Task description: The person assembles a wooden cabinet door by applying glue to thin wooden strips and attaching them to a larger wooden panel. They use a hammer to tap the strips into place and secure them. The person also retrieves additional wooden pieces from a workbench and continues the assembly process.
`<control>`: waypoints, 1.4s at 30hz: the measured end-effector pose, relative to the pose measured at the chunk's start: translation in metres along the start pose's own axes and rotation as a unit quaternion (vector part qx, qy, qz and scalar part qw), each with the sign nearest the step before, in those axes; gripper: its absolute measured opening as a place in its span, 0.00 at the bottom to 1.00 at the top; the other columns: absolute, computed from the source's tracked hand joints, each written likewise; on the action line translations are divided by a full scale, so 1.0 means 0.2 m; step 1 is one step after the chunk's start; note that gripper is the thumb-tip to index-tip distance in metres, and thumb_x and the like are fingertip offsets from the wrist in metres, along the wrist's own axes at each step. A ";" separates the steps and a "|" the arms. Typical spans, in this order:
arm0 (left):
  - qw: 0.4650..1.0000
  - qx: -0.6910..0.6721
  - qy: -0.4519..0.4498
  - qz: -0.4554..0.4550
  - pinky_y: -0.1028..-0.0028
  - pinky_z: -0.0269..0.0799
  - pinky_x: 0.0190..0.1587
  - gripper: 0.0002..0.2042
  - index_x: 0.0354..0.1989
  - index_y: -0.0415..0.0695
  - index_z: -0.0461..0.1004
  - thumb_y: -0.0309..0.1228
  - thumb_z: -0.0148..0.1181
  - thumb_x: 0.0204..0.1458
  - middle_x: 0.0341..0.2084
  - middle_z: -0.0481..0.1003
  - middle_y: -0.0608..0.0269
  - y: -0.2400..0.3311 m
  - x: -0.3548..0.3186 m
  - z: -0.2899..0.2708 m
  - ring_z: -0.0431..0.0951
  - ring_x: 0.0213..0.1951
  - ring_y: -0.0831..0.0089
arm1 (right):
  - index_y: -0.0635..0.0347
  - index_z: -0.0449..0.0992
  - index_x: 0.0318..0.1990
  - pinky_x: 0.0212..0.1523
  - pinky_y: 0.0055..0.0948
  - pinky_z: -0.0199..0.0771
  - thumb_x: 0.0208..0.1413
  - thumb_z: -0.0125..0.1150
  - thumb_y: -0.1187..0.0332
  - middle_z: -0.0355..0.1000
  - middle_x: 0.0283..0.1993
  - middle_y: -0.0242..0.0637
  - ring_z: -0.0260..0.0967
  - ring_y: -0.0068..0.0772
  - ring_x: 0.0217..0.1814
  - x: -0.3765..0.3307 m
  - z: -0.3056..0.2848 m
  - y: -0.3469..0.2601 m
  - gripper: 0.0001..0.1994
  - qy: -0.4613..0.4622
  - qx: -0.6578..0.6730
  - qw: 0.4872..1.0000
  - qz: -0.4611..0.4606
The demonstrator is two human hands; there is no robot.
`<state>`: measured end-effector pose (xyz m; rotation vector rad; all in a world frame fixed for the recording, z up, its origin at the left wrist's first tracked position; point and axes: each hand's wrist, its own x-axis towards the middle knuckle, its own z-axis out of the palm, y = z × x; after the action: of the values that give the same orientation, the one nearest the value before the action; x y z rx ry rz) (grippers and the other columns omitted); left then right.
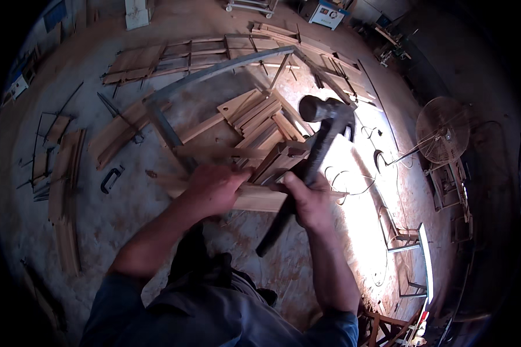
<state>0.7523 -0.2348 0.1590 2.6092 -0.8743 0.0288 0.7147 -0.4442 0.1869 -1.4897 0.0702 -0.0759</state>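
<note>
Dark claw hammer (318, 151), slanted, head uppermost, pale wooden board (257, 199) crosswise below

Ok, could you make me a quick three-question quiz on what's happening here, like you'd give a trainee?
1. Which hand grips the claw hammer: A) left, B) right, C) both?
2. True or false: the round caged fan stands to the right of the hammer.
3. Fill in: a dark C-clamp lies on the ____, left of the person.

Key: 1. B, the right hand. 2. True. 3. Floor.
</note>
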 end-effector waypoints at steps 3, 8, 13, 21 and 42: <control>0.998 0.013 -0.056 -0.017 0.55 0.74 0.33 0.16 0.48 0.51 0.72 0.34 0.59 0.48 0.28 0.78 0.55 0.00 0.00 -0.01 0.80 0.32 0.54 | 0.67 0.73 0.38 0.27 0.26 0.75 0.58 0.60 0.66 0.73 0.25 0.35 0.72 0.25 0.25 -0.06 -0.11 -0.25 0.11 0.028 -0.055 0.998 -0.015; 0.999 0.013 -0.037 -0.025 0.56 0.74 0.32 0.17 0.50 0.51 0.70 0.33 0.57 0.51 0.27 0.78 0.55 0.00 -0.01 0.01 0.80 0.31 0.54 | 0.73 0.69 0.44 0.23 0.25 0.74 0.58 0.62 0.58 0.71 0.24 0.39 0.72 0.27 0.23 -0.23 -0.25 -0.73 0.22 0.034 -0.213 0.971 -0.104; 0.998 0.033 -0.022 -0.045 0.56 0.75 0.32 0.18 0.51 0.49 0.69 0.32 0.56 0.50 0.26 0.78 0.55 -0.01 -0.02 0.05 0.80 0.31 0.55 | 0.70 0.69 0.45 0.22 0.30 0.67 0.57 0.64 0.62 0.70 0.20 0.37 0.69 0.27 0.20 -0.28 -0.18 -0.86 0.19 -0.022 -0.461 0.883 -0.085; 1.000 0.012 -0.009 -0.025 0.58 0.74 0.33 0.17 0.49 0.46 0.69 0.31 0.58 0.49 0.26 0.78 0.56 0.01 -0.04 0.04 0.80 0.32 0.57 | 0.65 0.72 0.38 0.23 0.29 0.65 0.56 0.64 0.65 0.70 0.19 0.38 0.67 0.24 0.20 -0.28 -0.12 -0.82 0.12 -0.003 -0.502 0.865 -0.002; 0.995 0.015 0.100 -0.004 0.74 0.53 0.20 0.18 0.45 0.35 0.74 0.34 0.57 0.48 0.12 0.60 0.72 0.04 -0.08 0.16 0.61 0.17 0.78 | 0.62 0.73 0.44 0.32 0.30 0.70 0.57 0.60 0.59 0.73 0.27 0.34 0.71 0.30 0.28 -0.62 -0.01 -0.61 0.15 0.015 -0.479 0.825 0.298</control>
<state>0.7318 -0.2423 0.1304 2.5813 -0.7981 0.2975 0.5903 -0.4439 0.3076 -2.4018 0.6826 0.5221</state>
